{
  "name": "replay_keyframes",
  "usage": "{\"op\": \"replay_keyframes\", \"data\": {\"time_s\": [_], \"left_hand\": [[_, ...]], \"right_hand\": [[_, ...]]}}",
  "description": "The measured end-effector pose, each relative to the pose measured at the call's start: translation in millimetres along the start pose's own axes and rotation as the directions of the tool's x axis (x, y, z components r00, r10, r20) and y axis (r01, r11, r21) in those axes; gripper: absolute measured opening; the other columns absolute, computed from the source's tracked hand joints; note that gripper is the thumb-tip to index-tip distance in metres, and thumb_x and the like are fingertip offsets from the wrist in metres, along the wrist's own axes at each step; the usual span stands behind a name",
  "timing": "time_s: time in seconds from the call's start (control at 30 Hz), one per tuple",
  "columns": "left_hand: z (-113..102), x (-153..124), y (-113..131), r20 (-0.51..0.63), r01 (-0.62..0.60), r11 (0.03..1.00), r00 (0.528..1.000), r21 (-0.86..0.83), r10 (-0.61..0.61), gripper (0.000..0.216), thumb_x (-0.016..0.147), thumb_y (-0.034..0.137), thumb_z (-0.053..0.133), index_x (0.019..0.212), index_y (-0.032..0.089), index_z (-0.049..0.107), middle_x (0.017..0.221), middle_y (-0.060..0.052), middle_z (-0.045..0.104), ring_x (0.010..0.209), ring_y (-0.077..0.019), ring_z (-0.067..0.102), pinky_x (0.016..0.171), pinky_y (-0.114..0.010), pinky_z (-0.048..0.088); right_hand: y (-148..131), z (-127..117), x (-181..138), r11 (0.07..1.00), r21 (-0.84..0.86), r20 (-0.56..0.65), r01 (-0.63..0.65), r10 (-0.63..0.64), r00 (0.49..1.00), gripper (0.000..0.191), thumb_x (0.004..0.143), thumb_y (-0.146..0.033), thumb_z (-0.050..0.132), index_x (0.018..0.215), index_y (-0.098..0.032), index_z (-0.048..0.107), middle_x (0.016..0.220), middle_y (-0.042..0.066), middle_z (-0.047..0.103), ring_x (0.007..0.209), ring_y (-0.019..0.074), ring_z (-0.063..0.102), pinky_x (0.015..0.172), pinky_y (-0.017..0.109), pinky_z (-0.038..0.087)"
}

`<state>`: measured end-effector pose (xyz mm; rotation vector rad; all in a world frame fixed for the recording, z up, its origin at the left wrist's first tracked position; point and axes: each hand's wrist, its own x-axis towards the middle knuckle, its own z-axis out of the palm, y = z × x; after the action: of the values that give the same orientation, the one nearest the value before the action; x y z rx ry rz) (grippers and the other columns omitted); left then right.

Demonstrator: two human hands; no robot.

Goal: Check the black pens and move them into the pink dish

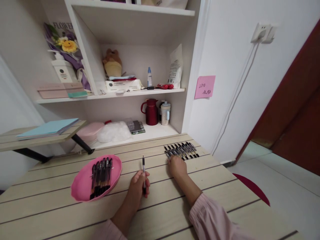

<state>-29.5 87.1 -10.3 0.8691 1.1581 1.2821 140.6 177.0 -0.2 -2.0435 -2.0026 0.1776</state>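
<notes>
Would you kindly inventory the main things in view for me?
slatted table: one, pale, foreground
scalloped dish: one, pink, table's left
bundled pens: several, mostly black, in scalloped dish
laid-out pens: many, black-and-clear, table's right
jug: one, red, lower shelf
lidded cup: one, cream, beside jug
pump bottle: one, white, left compartment
sticky note: one, pink, wall
held pen: one, black-and-clear, left hand
left hand: one, pink-sleeved, mid-table
right hand: one, pink-sleeved, at laid-out pens
</notes>
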Motion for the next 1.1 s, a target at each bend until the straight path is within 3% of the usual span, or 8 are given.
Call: {"op": "replay_keyframes", "data": {"time_s": [0.27, 0.6, 0.7, 0.77, 0.83, 0.93, 1.0, 1.1], "left_hand": [[1, 0, -2, 0.011, -0.005, 0.999, 1.000, 0.049, 0.005, 0.029, 0.071, 0.046, 0.052, 0.081, 0.019, 0.047, 0.050, 0.008, 0.051, 0.029, -0.0062, 0.042, 0.029, -0.017, 0.029], [2, -2, -2, 0.024, -0.017, 0.997, 1.000, 0.071, 0.015, 0.026, 0.072, 0.044, 0.050, 0.081, 0.019, 0.047, 0.050, 0.008, 0.050, 0.031, -0.0065, 0.043, 0.030, -0.017, 0.029], [2, -2, -1, 0.021, -0.019, 0.996, 1.000, 0.087, 0.018, 0.027, 0.072, 0.045, 0.050, 0.081, 0.019, 0.048, 0.050, 0.008, 0.050, 0.031, -0.0066, 0.042, 0.030, -0.017, 0.028], [2, -2, 1, 0.025, -0.011, 0.992, 1.000, 0.127, 0.008, 0.030, 0.070, 0.047, 0.050, 0.081, 0.019, 0.050, 0.049, 0.008, 0.050, 0.030, -0.0062, 0.038, 0.030, -0.017, 0.024], [3, -3, 3, 0.029, -0.003, 0.983, 1.000, 0.184, -0.002, 0.034, 0.069, 0.048, 0.051, 0.082, 0.017, 0.052, 0.048, 0.007, 0.049, 0.029, -0.0052, 0.034, 0.031, -0.018, 0.019], [5, -4, 5, 0.029, -0.004, 0.971, 1.000, 0.240, -0.003, 0.039, 0.067, 0.047, 0.053, 0.087, 0.014, 0.057, 0.044, 0.008, 0.046, 0.031, -0.0045, 0.028, 0.035, -0.019, 0.014], [6, -5, 4, 0.038, -0.019, 0.968, 0.999, 0.248, 0.010, 0.042, 0.067, 0.047, 0.054, 0.090, 0.012, 0.059, 0.043, 0.008, 0.044, 0.034, -0.0049, 0.027, 0.038, -0.020, 0.014], [6, -6, 1, 0.067, -0.056, 0.963, 0.997, 0.262, 0.039, 0.043, 0.068, 0.046, 0.054, 0.092, 0.011, 0.060, 0.043, 0.007, 0.044, 0.037, -0.0056, 0.026, 0.040, -0.020, 0.014]], "right_hand": [[9, -6, 2, 0.996, 0.008, -0.048, 0.085, -0.084, 0.995, 0.023, 0.083, -0.019, 0.045, 0.098, -0.021, 0.062, 0.093, 0.009, 0.065, 0.082, 0.0188, 0.063, 0.069, 0.026, 0.041], [6, 6, 6, 0.985, -0.062, 0.015, 0.161, -0.160, 0.987, 0.024, 0.084, -0.014, 0.041, 0.084, -0.015, 0.065, 0.095, 0.012, 0.063, 0.081, 0.0176, 0.061, 0.067, 0.024, 0.040], [8, 4, 4, 0.990, 0.009, -0.033, 0.144, -0.144, 0.989, 0.021, 0.084, -0.018, 0.044, 0.081, -0.014, 0.063, 0.092, 0.012, 0.063, 0.080, 0.0183, 0.061, 0.066, 0.025, 0.040], [8, 1, 2, 0.972, 0.185, -0.096, 0.146, -0.130, 0.987, 0.016, 0.081, -0.021, 0.048, 0.078, -0.015, 0.062, 0.089, 0.012, 0.064, 0.078, 0.0185, 0.060, 0.065, 0.025, 0.039], [6, -2, 0, 0.877, 0.454, -0.111, 0.157, -0.119, 0.987, 0.014, 0.079, -0.024, 0.051, 0.073, -0.015, 0.060, 0.077, 0.009, 0.064, 0.069, 0.0171, 0.060, 0.061, 0.025, 0.039], [1, -4, -4, 0.688, 0.713, -0.042, 0.134, -0.149, 0.988, 0.019, 0.078, -0.030, 0.051, 0.066, -0.016, 0.057, 0.053, 0.001, 0.057, 0.049, 0.0128, 0.054, 0.049, 0.023, 0.038], [-3, -5, -7, 0.544, 0.838, 0.033, 0.050, -0.142, 0.989, 0.021, 0.076, -0.034, 0.053, 0.065, -0.016, 0.057, 0.046, -0.002, 0.052, 0.041, 0.0103, 0.049, 0.042, 0.021, 0.034], [-7, -8, -11, 0.230, 0.962, 0.178, -0.146, -0.125, 0.976, 0.020, 0.067, -0.035, 0.063, 0.067, -0.015, 0.060, 0.045, -0.003, 0.052, 0.039, 0.0072, 0.045, 0.040, 0.019, 0.032]]}}
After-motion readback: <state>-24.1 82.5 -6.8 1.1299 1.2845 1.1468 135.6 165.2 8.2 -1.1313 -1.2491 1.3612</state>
